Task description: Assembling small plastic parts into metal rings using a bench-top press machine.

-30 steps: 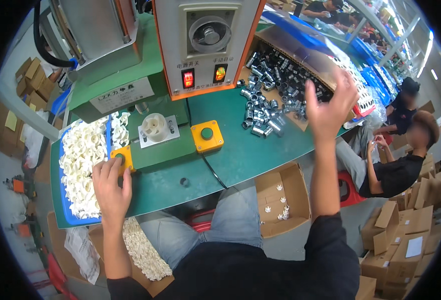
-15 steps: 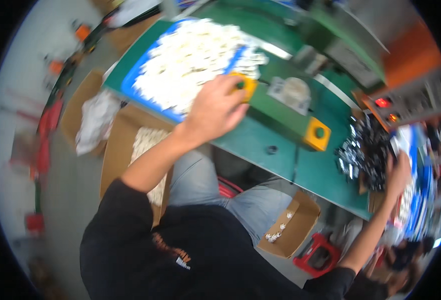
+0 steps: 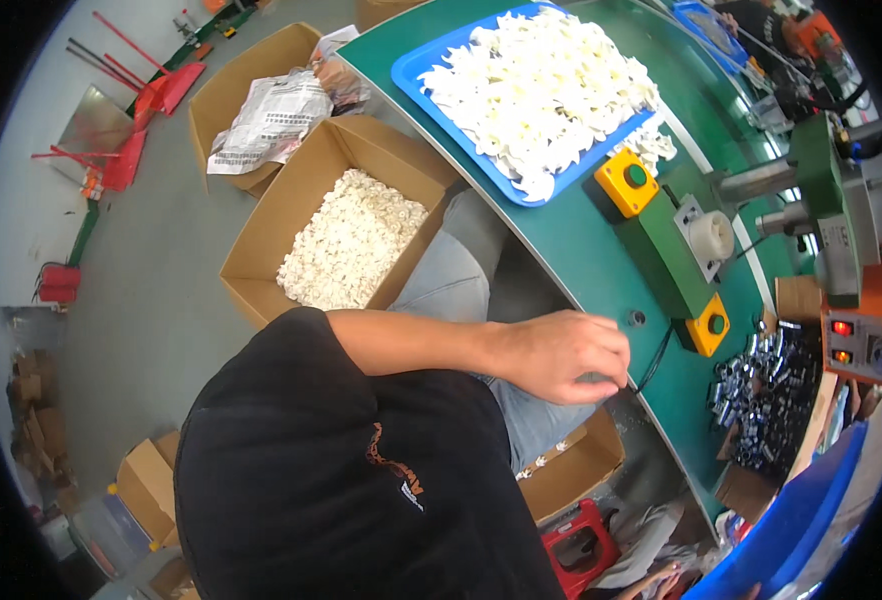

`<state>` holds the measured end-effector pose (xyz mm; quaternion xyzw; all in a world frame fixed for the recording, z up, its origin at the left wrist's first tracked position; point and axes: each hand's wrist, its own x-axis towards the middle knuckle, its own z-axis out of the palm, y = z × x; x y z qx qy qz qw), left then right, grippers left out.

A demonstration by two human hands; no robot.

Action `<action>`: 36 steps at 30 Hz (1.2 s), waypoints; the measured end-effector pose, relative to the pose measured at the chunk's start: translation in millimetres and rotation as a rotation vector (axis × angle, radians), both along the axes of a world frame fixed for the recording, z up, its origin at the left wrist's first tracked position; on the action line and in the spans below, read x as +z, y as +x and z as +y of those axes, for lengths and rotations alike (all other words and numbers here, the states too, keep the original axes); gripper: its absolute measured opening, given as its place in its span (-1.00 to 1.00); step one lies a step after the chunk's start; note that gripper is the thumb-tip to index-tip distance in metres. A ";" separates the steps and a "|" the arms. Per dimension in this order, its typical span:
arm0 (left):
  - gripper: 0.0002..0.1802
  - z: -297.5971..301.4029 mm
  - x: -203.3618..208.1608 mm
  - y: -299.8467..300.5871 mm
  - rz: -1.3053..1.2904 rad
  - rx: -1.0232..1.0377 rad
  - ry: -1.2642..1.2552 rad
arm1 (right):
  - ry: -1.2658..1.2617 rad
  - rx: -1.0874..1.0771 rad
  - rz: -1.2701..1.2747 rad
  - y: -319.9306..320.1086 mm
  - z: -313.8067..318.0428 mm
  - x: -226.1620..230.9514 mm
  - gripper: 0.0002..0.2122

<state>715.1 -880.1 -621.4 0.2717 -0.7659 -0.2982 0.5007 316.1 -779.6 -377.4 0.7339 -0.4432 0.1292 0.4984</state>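
Observation:
My left hand point(image 3: 573, 358) hangs over my lap at the table's front edge, its fingers curled and the thumb tip close to them; whatever lies between them is hidden. Just beyond it, a small dark round part point(image 3: 637, 318) rests on the green table point(image 3: 571, 245). A blue tray point(image 3: 506, 188) heaped with white plastic pieces point(image 3: 551, 90) sits at the far side. Right of it stands a green press fixture point(image 3: 666, 255) with a round white holder point(image 3: 710, 236) and two yellow button boxes point(image 3: 626, 183). I do not see my right hand.
An open carton point(image 3: 261, 240) of small white pieces stands left of my legs, another carton point(image 3: 581, 470) under the table. Shiny metal parts point(image 3: 761, 390) are piled at right, below an orange control box point(image 3: 866, 335). A blue panel-like object point(image 3: 811, 510) fills the lower right; a red stool point(image 3: 581, 550) is below.
The view has turned to the right. My left hand has moved from the near yellow button box to the table's front edge. My right hand, earlier by the metal parts, has gone out of sight.

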 end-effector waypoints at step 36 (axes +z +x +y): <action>-0.08 303.9 -178.9 224.2 1.612 0.358 0.996 | 1.521 1.240 0.361 469.8 16.8 -284.4 -0.88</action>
